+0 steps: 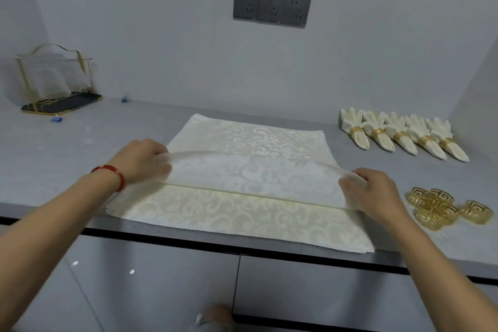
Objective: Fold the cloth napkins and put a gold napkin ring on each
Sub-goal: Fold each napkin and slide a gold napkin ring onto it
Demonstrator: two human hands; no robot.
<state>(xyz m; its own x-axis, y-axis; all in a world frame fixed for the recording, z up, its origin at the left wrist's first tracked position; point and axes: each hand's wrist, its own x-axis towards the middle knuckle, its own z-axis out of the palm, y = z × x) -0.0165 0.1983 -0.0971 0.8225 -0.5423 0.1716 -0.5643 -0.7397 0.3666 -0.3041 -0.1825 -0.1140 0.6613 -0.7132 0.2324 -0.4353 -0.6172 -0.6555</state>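
A cream patterned cloth napkin [242, 213] lies spread on the grey counter [67, 148], its near edge at the counter's front. A raised pleat runs across its middle. My left hand [142, 162] pinches the pleat's left end, and my right hand [372, 191] pinches its right end, both lifting the fabric slightly. Several loose gold napkin rings [433, 207] lie in a cluster right of my right hand. At the back right, several folded napkins with gold rings [401, 135] lie in a row.
A gold-framed clear holder on a dark tray [56, 83] stands at the back left by the wall. Small blue scraps [58, 118] lie near it. A grey triple socket [272, 7] is on the wall. Cabinet doors [161, 291] sit below the counter edge.
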